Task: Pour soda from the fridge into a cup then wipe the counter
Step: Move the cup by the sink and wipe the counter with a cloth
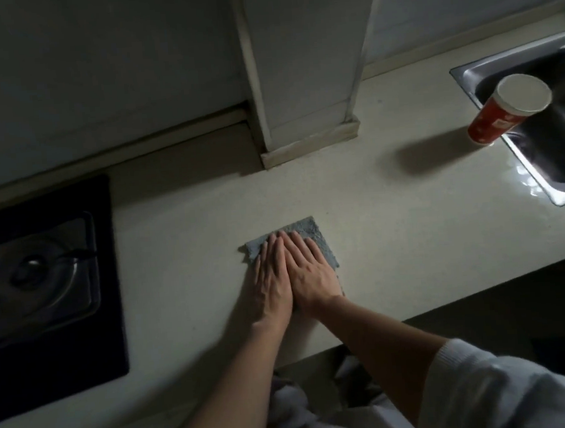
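Observation:
A grey-blue cloth (304, 233) lies flat on the pale counter (188, 227), near its middle. My left hand (272, 281) and my right hand (308, 272) lie side by side on top of it, fingers straight and pressed flat on the cloth. Most of the cloth is hidden under the two hands. A red paper cup (498, 115) with a white rim stands upright at the far right, on the counter by the left edge of the sink.
A steel sink (537, 149) is set into the counter at the right. A black gas hob (45, 280) fills the left side. A white boxed column (301, 78) meets the counter at the back. The counter's front edge runs diagonally below my forearms.

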